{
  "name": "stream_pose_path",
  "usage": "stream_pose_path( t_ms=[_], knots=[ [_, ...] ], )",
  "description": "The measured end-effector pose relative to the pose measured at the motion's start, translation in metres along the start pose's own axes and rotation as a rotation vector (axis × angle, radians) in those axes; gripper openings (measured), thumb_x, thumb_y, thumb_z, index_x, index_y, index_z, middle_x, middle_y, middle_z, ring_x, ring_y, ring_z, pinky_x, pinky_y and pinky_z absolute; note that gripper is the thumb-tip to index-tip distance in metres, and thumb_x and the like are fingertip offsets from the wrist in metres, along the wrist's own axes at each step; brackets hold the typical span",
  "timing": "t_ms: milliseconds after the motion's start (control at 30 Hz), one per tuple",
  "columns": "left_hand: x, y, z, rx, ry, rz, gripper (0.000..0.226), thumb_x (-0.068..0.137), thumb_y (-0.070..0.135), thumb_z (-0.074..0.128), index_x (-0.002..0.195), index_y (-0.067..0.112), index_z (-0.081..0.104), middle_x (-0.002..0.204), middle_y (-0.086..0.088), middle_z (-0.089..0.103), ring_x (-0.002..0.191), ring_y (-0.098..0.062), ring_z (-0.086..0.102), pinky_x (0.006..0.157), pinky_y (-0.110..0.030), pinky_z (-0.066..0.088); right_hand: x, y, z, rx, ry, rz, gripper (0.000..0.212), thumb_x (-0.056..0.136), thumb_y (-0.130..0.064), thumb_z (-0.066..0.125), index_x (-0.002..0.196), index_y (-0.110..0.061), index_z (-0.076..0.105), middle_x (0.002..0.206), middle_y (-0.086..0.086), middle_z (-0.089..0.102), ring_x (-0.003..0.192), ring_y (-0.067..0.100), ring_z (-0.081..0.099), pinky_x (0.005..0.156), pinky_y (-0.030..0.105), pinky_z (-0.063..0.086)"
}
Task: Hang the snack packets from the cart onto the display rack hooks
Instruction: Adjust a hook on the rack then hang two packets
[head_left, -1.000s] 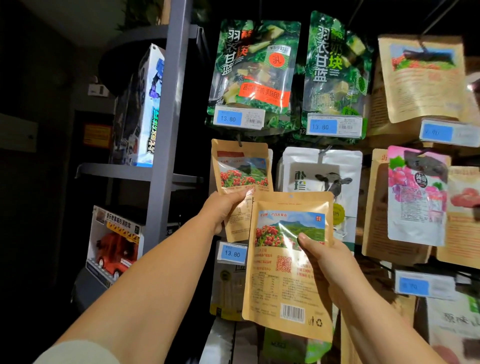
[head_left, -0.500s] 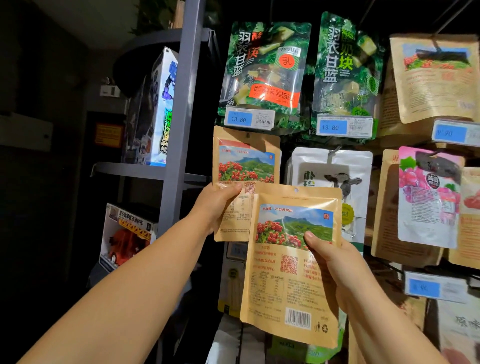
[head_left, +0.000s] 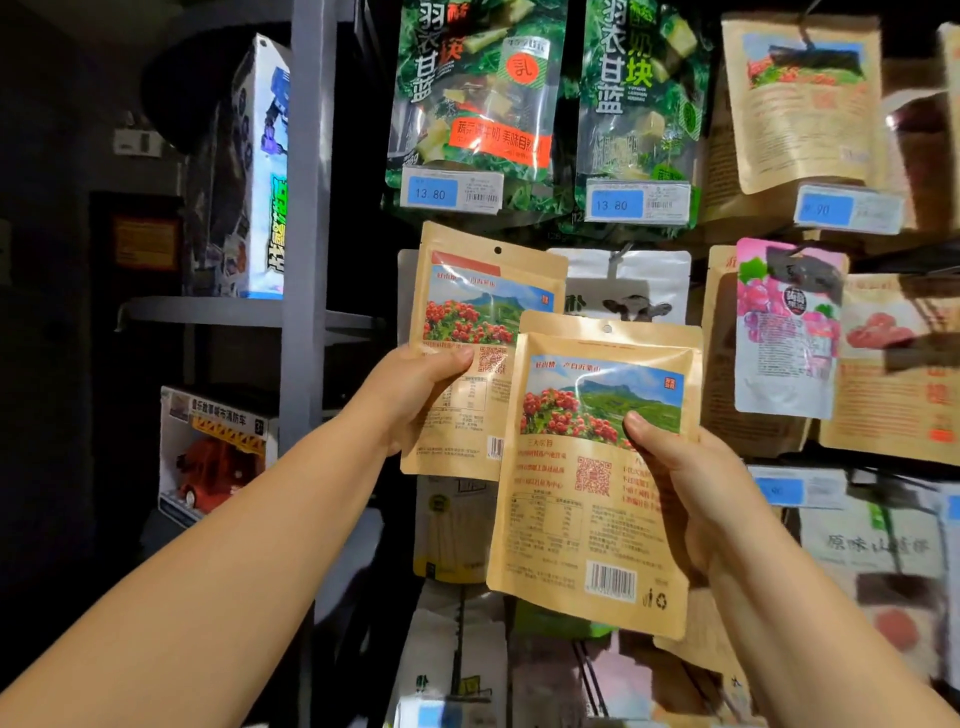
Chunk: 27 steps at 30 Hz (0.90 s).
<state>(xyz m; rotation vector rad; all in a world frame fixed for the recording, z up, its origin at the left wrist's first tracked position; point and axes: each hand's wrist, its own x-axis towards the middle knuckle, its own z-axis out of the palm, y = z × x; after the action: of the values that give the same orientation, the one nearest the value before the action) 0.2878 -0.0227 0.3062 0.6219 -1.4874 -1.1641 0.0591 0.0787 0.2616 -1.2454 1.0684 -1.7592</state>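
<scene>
The person's left hand (head_left: 415, 400) is pinching one brown snack packet (head_left: 467, 312) at its left edge, thumb in front and fingers behind, holding it upright just under the hanging green packets (head_left: 467, 104). The right hand (head_left: 696, 499) is gripping a second brown packet (head_left: 582, 519) at its right edge, thumb pressing on the printed picture. This packet is overlapping the first one's lower right corner, in front of a white packet (head_left: 628, 275).

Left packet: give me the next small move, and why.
Probably ease the left packet forward so its hole slides onto a hook: the left hand grips it raised, the hole looks free, and the right hand holds a second packet ready.
</scene>
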Motion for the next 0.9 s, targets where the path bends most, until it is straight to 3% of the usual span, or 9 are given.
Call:
stream_pose_path(
  t_ms=[200, 267, 400, 533, 600, 700, 800, 867, 900],
  knots=[
    [-0.003, -0.011, 0.028, 0.051, -0.097, 0.001, 0.017, 0.091, 0.017, 0.063, 0.107, 0.012, 0.067, 0.094, -0.008, 0.075, 0.079, -0.020, 0.073, 0.064, -0.031, 0.059, -0.018, 0.001, -0.032, 0.006, 0.140, -0.009, 0.014, 0.089, -0.018, 0.066, 0.102, -0.012, 0.066, 0.083, 0.012, 0.075, 0.071, 0.027, 0.072, 0.065, 0.038, 0.057],
    [-0.004, -0.022, 0.047, 0.075, -0.145, 0.013, 0.015, 0.090, 0.016, 0.064, 0.103, 0.011, 0.068, 0.091, -0.008, 0.076, 0.079, -0.022, 0.073, 0.068, -0.033, 0.058, -0.031, 0.001, -0.051, 0.013, 0.219, -0.004, 0.009, 0.089, -0.016, 0.066, 0.098, -0.013, 0.066, 0.081, 0.011, 0.074, 0.069, 0.026, 0.072, 0.067, 0.039, 0.058],
    [-0.018, -0.051, 0.105, 0.086, -0.250, 0.011, 0.007, 0.090, 0.017, 0.064, 0.093, 0.013, 0.069, 0.075, -0.001, 0.076, 0.067, -0.015, 0.072, 0.060, -0.027, 0.054, -0.070, 0.001, -0.100, -0.022, 0.394, -0.002, 0.006, 0.090, -0.013, 0.065, 0.096, -0.010, 0.065, 0.075, 0.009, 0.073, 0.065, 0.024, 0.071, 0.061, 0.036, 0.058],
    [-0.049, -0.088, 0.186, -0.029, -0.377, -0.130, 0.006, 0.091, 0.010, 0.061, 0.090, 0.011, 0.067, 0.073, -0.004, 0.075, 0.066, -0.019, 0.073, 0.054, -0.028, 0.056, -0.122, 0.001, -0.164, -0.075, 0.553, 0.035, 0.003, 0.091, -0.013, 0.064, 0.094, -0.013, 0.065, 0.079, 0.010, 0.074, 0.070, 0.027, 0.071, 0.072, 0.043, 0.058],
    [-0.066, -0.107, 0.231, -0.046, -0.436, -0.188, 0.008, 0.090, 0.010, 0.063, 0.097, 0.009, 0.066, 0.080, -0.007, 0.076, 0.073, -0.023, 0.073, 0.061, -0.033, 0.059, -0.151, 0.002, -0.199, -0.110, 0.640, 0.062, 0.005, 0.090, -0.014, 0.066, 0.095, -0.013, 0.066, 0.083, 0.011, 0.074, 0.075, 0.030, 0.071, 0.080, 0.048, 0.057],
    [-0.096, -0.132, 0.302, -0.051, -0.523, -0.257, 0.022, 0.088, 0.013, 0.067, 0.108, 0.005, 0.064, 0.093, -0.014, 0.074, 0.084, -0.030, 0.072, 0.077, -0.042, 0.058, -0.199, -0.001, -0.253, -0.140, 0.788, 0.108, 0.001, 0.089, -0.013, 0.067, 0.090, -0.012, 0.068, 0.081, 0.009, 0.074, 0.073, 0.029, 0.071, 0.079, 0.046, 0.056],
    [-0.134, -0.156, 0.374, -0.087, -0.614, -0.333, 0.023, 0.088, 0.009, 0.066, 0.108, -0.003, 0.064, 0.093, -0.015, 0.073, 0.086, -0.029, 0.070, 0.077, -0.037, 0.057, -0.250, -0.008, -0.308, -0.197, 0.914, 0.157, 0.024, 0.077, -0.027, 0.078, 0.096, -0.015, 0.071, 0.091, 0.011, 0.076, 0.086, 0.035, 0.072, 0.089, 0.056, 0.054],
    [-0.164, -0.166, 0.421, -0.104, -0.702, -0.360, 0.011, 0.089, 0.009, 0.064, 0.098, 0.002, 0.066, 0.082, -0.007, 0.075, 0.076, -0.022, 0.072, 0.067, -0.032, 0.056, -0.285, -0.013, -0.345, -0.250, 0.984, 0.194, 0.043, 0.066, -0.037, 0.081, 0.102, -0.016, 0.070, 0.094, 0.009, 0.076, 0.089, 0.034, 0.072, 0.090, 0.058, 0.053],
    [-0.179, -0.170, 0.443, -0.111, -0.745, -0.377, 0.006, 0.090, 0.009, 0.064, 0.094, 0.006, 0.066, 0.079, -0.004, 0.075, 0.074, -0.020, 0.072, 0.066, -0.032, 0.056, -0.304, -0.016, -0.361, -0.267, 1.014, 0.210, 0.040, 0.069, -0.036, 0.080, 0.102, -0.016, 0.070, 0.094, 0.009, 0.076, 0.089, 0.033, 0.072, 0.091, 0.058, 0.053]
  ],
)
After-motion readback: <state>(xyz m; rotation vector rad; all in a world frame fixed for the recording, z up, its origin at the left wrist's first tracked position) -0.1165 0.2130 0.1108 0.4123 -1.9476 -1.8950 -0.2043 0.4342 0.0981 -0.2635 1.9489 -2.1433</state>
